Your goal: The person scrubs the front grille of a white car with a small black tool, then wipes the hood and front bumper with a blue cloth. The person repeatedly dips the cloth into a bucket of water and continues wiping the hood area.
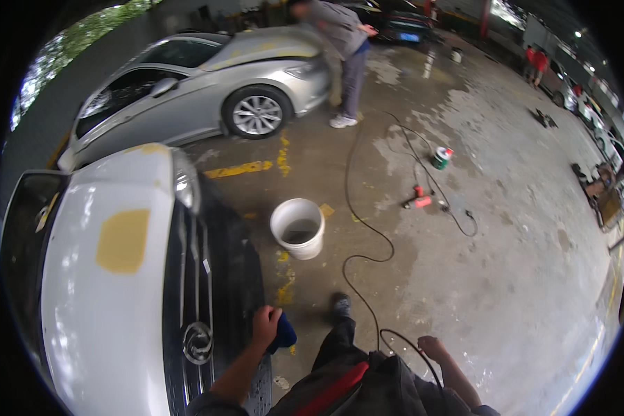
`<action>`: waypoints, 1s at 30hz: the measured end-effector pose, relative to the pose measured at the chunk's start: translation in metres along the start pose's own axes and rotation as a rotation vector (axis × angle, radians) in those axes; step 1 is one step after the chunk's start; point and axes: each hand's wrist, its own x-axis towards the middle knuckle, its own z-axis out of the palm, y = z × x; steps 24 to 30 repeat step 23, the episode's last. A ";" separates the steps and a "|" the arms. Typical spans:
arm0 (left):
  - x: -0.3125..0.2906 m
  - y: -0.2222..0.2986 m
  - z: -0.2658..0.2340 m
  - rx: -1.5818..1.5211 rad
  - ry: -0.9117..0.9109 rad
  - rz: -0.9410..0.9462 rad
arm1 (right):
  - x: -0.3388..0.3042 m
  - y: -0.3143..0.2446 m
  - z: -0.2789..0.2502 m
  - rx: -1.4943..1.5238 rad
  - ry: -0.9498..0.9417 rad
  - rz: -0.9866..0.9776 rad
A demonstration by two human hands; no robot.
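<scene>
My left hand (265,324) is closed on a dark blue cloth (283,334), which hangs from its right side beside the front of a white car (111,319). My right hand (433,348) is at the lower right with its fingers curled in; what they hold, if anything, is hidden. A thin black hose (394,333) loops up close to its left and runs down across my dark clothing. Whether the hand touches the hose I cannot tell. The white car's hood bears a yellowish filler patch (123,240).
A white bucket (298,229) holding some grey liquid stands ahead. Beyond it are a red power tool (418,200) and a green-and-white can (442,158), with the hose trailing across the wet floor. A person (347,59) stands by a silver car (208,90); others are farther right.
</scene>
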 end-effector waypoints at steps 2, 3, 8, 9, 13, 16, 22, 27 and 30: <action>0.067 -0.028 0.038 0.027 -0.018 -0.265 | -0.011 -0.053 -0.048 0.046 0.074 0.092; 0.108 -0.025 0.069 -0.013 -0.040 -0.263 | -0.007 -0.022 -0.071 0.014 0.097 0.150; 0.293 -0.051 0.115 0.030 0.196 -0.138 | 0.008 -0.022 -0.167 0.501 0.383 0.336; 0.325 -0.050 0.119 0.077 0.218 -0.091 | 0.011 -0.034 -0.184 0.596 0.464 0.381; 0.416 -0.040 0.150 0.182 0.153 0.011 | 0.036 -0.041 -0.202 0.718 0.498 0.571; 0.439 -0.041 0.179 0.142 -0.276 -0.278 | 0.073 -0.011 -0.190 0.717 0.311 0.688; 0.346 -0.084 0.259 0.369 -1.015 -0.113 | 0.211 0.044 -0.253 0.393 -0.365 0.815; 0.358 -0.078 0.289 0.357 -1.021 -0.133 | 0.249 0.062 -0.279 0.325 -0.452 0.798; 0.358 -0.078 0.289 0.357 -1.021 -0.133 | 0.249 0.062 -0.279 0.325 -0.452 0.798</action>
